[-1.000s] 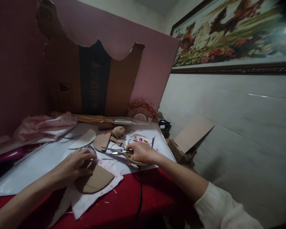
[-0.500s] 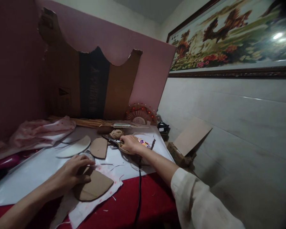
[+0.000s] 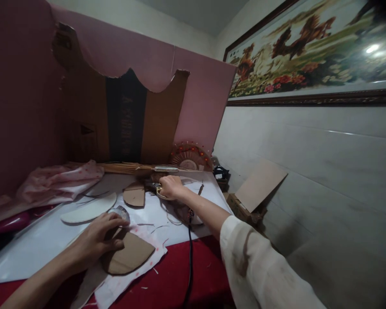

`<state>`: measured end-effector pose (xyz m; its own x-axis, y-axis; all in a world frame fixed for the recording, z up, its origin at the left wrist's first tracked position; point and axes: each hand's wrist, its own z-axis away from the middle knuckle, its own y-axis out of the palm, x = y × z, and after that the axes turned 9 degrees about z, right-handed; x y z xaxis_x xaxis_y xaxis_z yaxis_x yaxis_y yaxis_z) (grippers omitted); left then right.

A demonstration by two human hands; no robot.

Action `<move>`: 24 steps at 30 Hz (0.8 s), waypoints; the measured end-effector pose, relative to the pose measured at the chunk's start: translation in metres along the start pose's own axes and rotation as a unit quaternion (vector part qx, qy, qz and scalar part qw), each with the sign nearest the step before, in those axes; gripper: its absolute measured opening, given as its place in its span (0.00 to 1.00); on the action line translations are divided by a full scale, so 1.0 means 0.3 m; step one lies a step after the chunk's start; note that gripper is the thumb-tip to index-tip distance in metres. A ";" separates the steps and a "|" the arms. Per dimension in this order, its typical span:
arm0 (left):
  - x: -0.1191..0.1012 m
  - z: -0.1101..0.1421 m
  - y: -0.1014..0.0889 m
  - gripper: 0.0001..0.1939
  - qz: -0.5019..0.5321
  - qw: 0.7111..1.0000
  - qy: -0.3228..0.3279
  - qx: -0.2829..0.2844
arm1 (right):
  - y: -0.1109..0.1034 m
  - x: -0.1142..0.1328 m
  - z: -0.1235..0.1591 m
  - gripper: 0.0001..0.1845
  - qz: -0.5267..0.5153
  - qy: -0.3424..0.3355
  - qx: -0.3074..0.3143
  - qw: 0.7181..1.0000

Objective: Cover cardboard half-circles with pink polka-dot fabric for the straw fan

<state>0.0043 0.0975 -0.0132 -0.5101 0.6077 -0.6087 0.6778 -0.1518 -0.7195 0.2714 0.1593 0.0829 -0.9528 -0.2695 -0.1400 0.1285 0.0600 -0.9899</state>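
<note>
Your right hand (image 3: 171, 187) had its fingers clamped on the scissors (image 3: 161, 195). Your left hand (image 3: 101, 237) lay over the cardboard piece (image 3: 133, 256) on dotted cloth (image 3: 108, 290), thumb and fingers apart.

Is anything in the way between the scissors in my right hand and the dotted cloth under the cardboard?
Nothing upright that I can see. Between the scissors in your right hand and the dotted cloth, only a few thin dark strips lie on the white surface. Your left hand is off to the left.
</note>
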 end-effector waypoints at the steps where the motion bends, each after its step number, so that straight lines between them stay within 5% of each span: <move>1: 0.001 0.001 0.001 0.16 0.002 1.000 0.002 -0.002 | -0.020 -0.008 0.017 0.17 -0.006 -0.008 -0.005 1.000; 7: 0.016 0.007 0.018 0.15 0.021 0.999 0.003 -0.033 | -0.117 -0.082 0.193 0.18 -0.080 -0.048 -0.004 0.996; 13: 0.018 0.012 0.031 0.15 0.038 0.998 -0.001 -0.058 | 0.001 -0.123 0.374 0.16 -0.116 -0.045 0.034 0.992; 17: 0.011 0.009 0.034 0.15 0.044 0.997 -0.003 -0.067 | 0.088 -0.141 0.373 0.18 -0.102 -0.001 0.001 0.995; 24: -0.002 0.010 0.028 0.14 0.043 0.997 -0.003 -0.067 | 0.090 -0.164 0.269 0.16 -0.090 0.018 -0.016 0.996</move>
<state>0.0088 0.0935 -0.0200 -0.4498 0.5919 -0.6688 0.7841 -0.0968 -0.6130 0.3438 0.0967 0.0611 -0.9688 -0.2444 0.0403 -0.0527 0.0443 -0.9976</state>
